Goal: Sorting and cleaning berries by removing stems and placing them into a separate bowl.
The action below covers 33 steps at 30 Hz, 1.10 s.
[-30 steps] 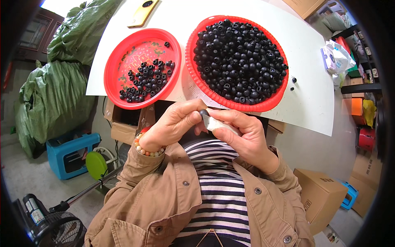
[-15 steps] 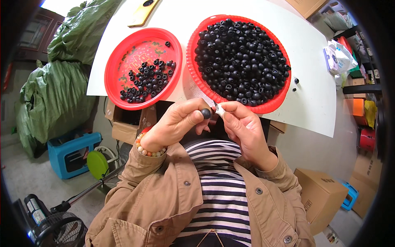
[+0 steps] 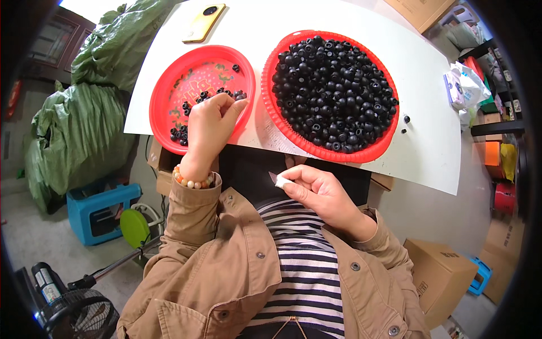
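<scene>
My left hand (image 3: 210, 124), with a beaded bracelet (image 3: 193, 183) at its wrist, hangs over the smaller red tray (image 3: 161, 107). Its thumb and fingers are pinched together, and whatever they hold, if anything, is hidden. Several small black hollow round pieces (image 3: 179, 134) lie in that tray, partly covered by the hand. Below the table's front edge, my right hand (image 3: 322, 195) grips a small pointed blade (image 3: 273, 177) whose grip end is wrapped in white. To the right, a larger red basin (image 3: 270, 110) is heaped with the same kind of black pieces (image 3: 339, 93).
A yellow phone (image 3: 204, 22) lies at the back of the white table (image 3: 429, 152). Two loose black bits (image 3: 406, 119) sit right of the basin. Green sacks (image 3: 79, 141), a blue stool (image 3: 101, 212) and a fan (image 3: 82, 313) stand left; a cardboard box (image 3: 443, 274) stands right.
My left hand has moved from beside the blade, where it held a black round piece, up and left over the smaller tray. My right hand has lowered slightly with the blade.
</scene>
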Tool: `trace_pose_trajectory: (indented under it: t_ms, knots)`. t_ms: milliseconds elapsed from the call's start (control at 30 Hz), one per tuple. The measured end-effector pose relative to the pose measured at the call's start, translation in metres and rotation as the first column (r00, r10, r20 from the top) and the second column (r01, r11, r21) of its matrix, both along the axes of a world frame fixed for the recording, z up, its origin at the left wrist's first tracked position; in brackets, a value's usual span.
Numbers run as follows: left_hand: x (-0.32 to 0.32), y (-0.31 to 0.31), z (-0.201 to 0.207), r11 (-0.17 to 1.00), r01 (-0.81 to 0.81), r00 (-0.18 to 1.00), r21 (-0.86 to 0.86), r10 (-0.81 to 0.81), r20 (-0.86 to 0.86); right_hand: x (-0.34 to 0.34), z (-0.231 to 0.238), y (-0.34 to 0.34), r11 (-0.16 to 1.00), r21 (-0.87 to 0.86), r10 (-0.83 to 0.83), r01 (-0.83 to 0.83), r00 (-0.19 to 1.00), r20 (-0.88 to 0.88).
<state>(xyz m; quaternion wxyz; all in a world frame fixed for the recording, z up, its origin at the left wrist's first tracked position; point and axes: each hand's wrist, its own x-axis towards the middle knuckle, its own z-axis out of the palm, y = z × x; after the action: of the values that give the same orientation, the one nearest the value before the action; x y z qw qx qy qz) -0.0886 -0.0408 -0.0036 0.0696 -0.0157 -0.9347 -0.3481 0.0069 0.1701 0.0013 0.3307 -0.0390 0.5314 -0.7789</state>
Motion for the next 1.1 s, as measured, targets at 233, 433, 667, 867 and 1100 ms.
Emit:
trace_pose_trajectory:
  t_ms: [233, 433, 667, 867, 1100]
  knots:
    - [-0.015, -0.003, -0.015, 0.991, -0.059, 0.998, -0.120, 0.062, 0.027, 0.002, -0.006, -0.001, 1.000, -0.002, 0.007, -0.007, 1.000, -0.008]
    - [-0.008, 0.006, -0.003, 0.997, 0.001, 0.998, 0.078, 0.004, -0.061, 0.001, -0.004, -0.001, 0.999, 0.023, 0.033, -0.033, 0.999, 0.016]
    - [0.003, 0.054, 0.024, 0.893, 0.442, 0.834, -0.083, -0.444, -0.329, 0.004, -0.011, -0.003, 0.993, 0.112, 0.047, -0.036, 0.994, -0.098]
    - [-0.009, 0.064, 0.023, 0.884, 0.274, 0.876, -0.378, -0.392, -0.282, 0.006, -0.012, -0.001, 0.998, 0.062, 0.037, -0.031, 0.995, -0.093]
    - [-0.016, 0.069, 0.030, 0.780, 0.343, 0.887, -0.523, -0.452, -0.091, 0.007, -0.014, -0.005, 0.996, 0.052, 0.074, -0.070, 0.995, -0.074]
